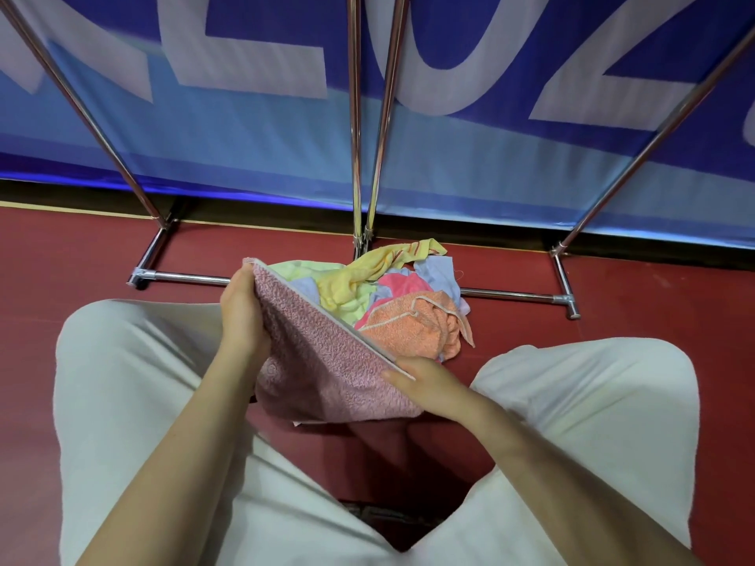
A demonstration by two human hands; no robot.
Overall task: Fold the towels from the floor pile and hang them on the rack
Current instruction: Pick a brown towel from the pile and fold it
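Pinching opposite ends of the pink towel point(322, 369), the left hand point(243, 310) grips its far corner and the right hand point(429, 388) its near corner, stretching the hem taut above the lap. Corners should meet squarely before creasing. Beyond lies the towel pile point(392, 300), by the chrome rack point(359, 165).

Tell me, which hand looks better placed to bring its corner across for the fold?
Probably the left hand: it grips the raised far corner of the pink terry towel, while the right hand pinches the lower near corner.
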